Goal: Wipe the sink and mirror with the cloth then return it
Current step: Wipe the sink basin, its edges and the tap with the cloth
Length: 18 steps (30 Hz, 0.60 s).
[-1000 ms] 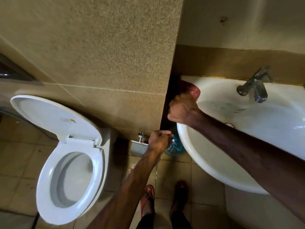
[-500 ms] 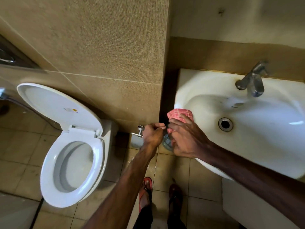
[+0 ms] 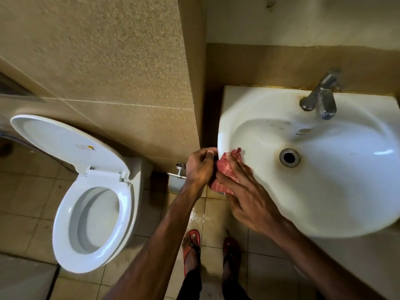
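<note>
The pink cloth [image 3: 225, 168] is bunched at the left rim of the white sink [image 3: 324, 202], level with the drain [image 3: 289, 157]. My right hand [image 3: 246, 191] lies over the cloth and holds it, fingers stretched toward the rim with pink showing at the fingertips and below them. My left hand [image 3: 199, 167] is curled just left of it, thumb and fingers pinching the cloth's left end. The basin has a brown ring round the drain and faint marks under the tap [image 3: 320, 98]. No mirror is in view.
A tiled partition wall [image 3: 129, 72] stands between the sink and the toilet [image 3: 91, 213], whose lid is up. A small chrome valve [image 3: 180, 169] sticks out low on that wall. My feet in red sandals [image 3: 191, 250] stand on the wet tiled floor.
My right hand brought the cloth from the sink's back-left corner down to the near left rim. My left hand rose to meet it and took hold of the cloth's end.
</note>
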Motion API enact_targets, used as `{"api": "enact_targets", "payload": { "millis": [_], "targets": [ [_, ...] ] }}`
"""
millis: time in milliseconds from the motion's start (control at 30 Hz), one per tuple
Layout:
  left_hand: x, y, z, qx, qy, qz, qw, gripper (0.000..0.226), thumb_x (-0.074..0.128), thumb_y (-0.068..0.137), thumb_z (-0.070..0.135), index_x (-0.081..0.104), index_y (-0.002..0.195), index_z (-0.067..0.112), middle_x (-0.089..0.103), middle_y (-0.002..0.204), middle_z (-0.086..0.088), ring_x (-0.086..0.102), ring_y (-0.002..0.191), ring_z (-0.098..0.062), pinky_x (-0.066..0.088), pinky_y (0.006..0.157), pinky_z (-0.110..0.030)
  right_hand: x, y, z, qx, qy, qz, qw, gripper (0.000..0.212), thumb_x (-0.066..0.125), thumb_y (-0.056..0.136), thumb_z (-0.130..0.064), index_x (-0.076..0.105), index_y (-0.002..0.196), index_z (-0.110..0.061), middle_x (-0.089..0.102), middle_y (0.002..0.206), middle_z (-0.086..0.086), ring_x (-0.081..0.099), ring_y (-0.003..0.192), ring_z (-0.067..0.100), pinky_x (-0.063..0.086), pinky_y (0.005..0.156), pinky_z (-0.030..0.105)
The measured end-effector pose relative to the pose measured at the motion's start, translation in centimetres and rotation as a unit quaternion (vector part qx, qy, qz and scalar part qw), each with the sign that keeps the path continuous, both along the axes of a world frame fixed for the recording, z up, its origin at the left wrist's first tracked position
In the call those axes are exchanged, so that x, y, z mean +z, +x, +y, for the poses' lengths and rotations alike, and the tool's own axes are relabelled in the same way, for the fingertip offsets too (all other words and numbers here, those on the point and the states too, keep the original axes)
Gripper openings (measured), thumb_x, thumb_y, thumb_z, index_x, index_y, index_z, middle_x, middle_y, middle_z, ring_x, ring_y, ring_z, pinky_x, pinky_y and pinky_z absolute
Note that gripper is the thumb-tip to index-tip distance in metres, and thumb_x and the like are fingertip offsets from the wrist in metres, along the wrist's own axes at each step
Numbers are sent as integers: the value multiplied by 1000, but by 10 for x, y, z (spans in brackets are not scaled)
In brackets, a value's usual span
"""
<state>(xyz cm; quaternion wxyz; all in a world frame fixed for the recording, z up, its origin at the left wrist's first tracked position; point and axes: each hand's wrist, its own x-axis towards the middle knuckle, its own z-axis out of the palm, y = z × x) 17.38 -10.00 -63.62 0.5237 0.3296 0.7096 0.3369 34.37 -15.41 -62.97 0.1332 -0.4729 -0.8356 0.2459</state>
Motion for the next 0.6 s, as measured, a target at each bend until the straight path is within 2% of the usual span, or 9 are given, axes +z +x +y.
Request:
{"api": "enact_targets", "payload": {
  "millis": [67,100,167,233,333,433,500,567,600],
  "targets": [
    [2,2,3,-9,4,2,1000,35,48,96,41,79,100,25,79,95,1,76,95,-24,62,88,-50,-1,-1,2,-26,-45,20,998,68,46,103,-26,17,164,-37,-12,174,-5,-3,162,22,39,116,39],
    [2,1,4,-11,-1,4,1000,40,47,95,48,79,98,23,79,93,-3,76,93,-28,62,87,-51,-1,-5,7,-38,-59,28,997,69,43,106,-32,8,165,-36,-16,174,-6,-7,161,20,38,117,40],
    [-2,-3,8,-15,-19,8,1000,60,42,93,63,77,95,14,77,93,-15,75,92,-35,61,88,-56,-2,-16,22,-80,-97,37,991,72,34,109,-42,-10,165,-29,-17,173,-1,-12,161,20,26,126,48],
    [-5,-5,12,-11,-25,3,1000,68,38,99,63,74,98,5,75,98,-23,75,93,-36,59,92,-56,-2,-30,42,-143,-151,51,977,78,34,110,-43,-19,163,-21,-13,173,6,-5,161,26,19,129,51],
    [-5,-4,16,-2,-16,8,1000,60,38,101,58,78,93,14,79,94,-11,75,95,-26,60,91,-43,-7,-45,73,-221,-182,103,953,78,33,110,-44,-15,163,-14,-8,174,11,5,161,29,19,129,50],
    [-5,1,22,-62,33,93,993,52,47,94,55,75,92,11,77,88,-10,72,83,-21,60,79,-38,-19,-44,100,-286,-212,147,923,78,31,110,-45,-13,163,-11,-7,174,12,6,161,32,19,129,52],
    [0,11,27,-125,74,177,973,31,53,98,39,73,105,16,77,96,-4,71,86,-19,54,75,-30,-26,-38,111,-322,-219,152,908,80,30,108,-47,-13,163,-8,-6,174,14,5,161,34,16,129,51],
    [5,23,35,-142,104,236,956,25,56,99,28,68,118,19,76,106,-2,71,94,-22,56,83,-33,-29,-34,111,-338,-205,140,908,78,33,110,-41,-10,163,-5,-2,173,17,5,160,35,14,130,49],
    [6,28,39,-139,115,255,950,25,56,97,26,66,119,18,75,106,-3,71,94,-24,57,86,-35,-30,-33,109,-337,-199,131,911,76,35,111,-37,-8,163,-4,0,173,18,5,160,35,13,130,48]
  ]
}}
